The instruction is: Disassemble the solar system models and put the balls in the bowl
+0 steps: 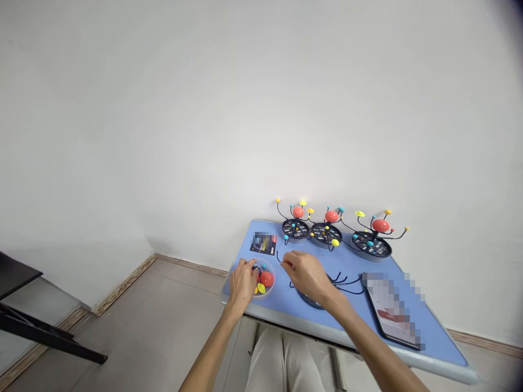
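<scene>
Bowl (272,288), clear-walled and round, stands near the table's left front corner, holding two red balls (267,279), a yellow piece (261,288) and an orange-yellow one partly covered, with small blue and dark bits along the far side. The left hand (242,279) reaches over its left rim, fingers bent down inside; whether they grip anything I cannot tell.

Just to the right, the right hand (301,268) is pinching a curved black rod (278,256), thumb and forefinger pressed together at its lower end. Below that hand and wrist sits a dark round base (308,300), mostly hidden; more black rods (341,281) spread rightward, some reaching near the phone (390,313), whose screen is blurred.

Behind the bowl lies a dark card (263,243), its print partly blurred. Along the back edge stand three models: left (298,212), middle (331,216) and right (381,225). Each has a shallow round black tray with a printed, many-panelled floor, a red ball above, and bent rods tipped yellow, orange or blue. All rest on the blue table (278,308), before a pale wall (204,109).
</scene>
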A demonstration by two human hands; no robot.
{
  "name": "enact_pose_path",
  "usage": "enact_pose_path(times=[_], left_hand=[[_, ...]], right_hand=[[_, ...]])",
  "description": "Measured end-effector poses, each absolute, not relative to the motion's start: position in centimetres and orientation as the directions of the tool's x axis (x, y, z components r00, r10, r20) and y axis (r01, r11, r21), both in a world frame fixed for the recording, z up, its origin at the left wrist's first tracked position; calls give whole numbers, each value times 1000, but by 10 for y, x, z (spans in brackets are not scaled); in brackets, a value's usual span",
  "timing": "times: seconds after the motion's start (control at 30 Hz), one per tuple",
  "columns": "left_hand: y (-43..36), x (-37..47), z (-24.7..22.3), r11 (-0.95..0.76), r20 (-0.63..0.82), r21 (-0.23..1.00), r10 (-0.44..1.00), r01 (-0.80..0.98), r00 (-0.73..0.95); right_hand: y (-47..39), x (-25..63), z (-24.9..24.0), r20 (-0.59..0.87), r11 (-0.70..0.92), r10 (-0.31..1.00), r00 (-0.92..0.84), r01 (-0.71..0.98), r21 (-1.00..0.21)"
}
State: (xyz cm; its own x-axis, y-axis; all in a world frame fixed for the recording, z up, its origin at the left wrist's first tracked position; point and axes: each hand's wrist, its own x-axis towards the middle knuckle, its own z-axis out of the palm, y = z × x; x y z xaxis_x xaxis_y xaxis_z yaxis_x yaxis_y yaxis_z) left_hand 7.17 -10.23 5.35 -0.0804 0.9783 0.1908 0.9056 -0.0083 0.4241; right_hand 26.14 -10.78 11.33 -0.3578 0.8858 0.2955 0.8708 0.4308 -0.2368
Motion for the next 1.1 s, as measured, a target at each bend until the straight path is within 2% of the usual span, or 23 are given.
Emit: enact_pose_path(times=[0.1, 0.17, 0.23, 0.3, 0.4, 0.57, 0.77, 0.9, 1.1], left_hand=[[-115, 78, 60, -35, 271, 491, 956, 871, -115], [-131, 91, 59, -124, 352, 609, 927, 783, -127], [-150, 114, 52, -248, 378, 747, 922, 617, -86], [-168, 144, 39, -264, 302, 869, 953, 419, -25], [-181, 189, 18, -159, 156, 970, 987, 182, 29], [-164, 238, 7, 55, -53, 998, 998, -35, 43], [-139, 254, 16, 106, -109, 990, 994, -91, -26], [-133, 258, 17, 103, -104, 993, 994, -61, -25], [-130, 259, 15, 112, -112, 994, 994, -7, -16]], right_hand=[[-106, 315, 120, 370, 384, 887, -276, 885, -262], [-103, 345, 121, 360, 355, 897, -257, 903, -240], [-101, 366, 118, 328, 341, 908, -259, 913, -225], [-101, 375, 114, 294, 358, 911, -288, 908, -219], [-102, 374, 108, 233, 401, 905, -355, 895, -195], [-100, 358, 101, 104, 384, 922, -373, 917, -106], [-95, 350, 96, 25, 374, 928, -373, 925, -67], [-94, 351, 94, 26, 354, 935, -353, 930, -97], [-95, 354, 97, 50, 322, 946, -319, 925, -203]])
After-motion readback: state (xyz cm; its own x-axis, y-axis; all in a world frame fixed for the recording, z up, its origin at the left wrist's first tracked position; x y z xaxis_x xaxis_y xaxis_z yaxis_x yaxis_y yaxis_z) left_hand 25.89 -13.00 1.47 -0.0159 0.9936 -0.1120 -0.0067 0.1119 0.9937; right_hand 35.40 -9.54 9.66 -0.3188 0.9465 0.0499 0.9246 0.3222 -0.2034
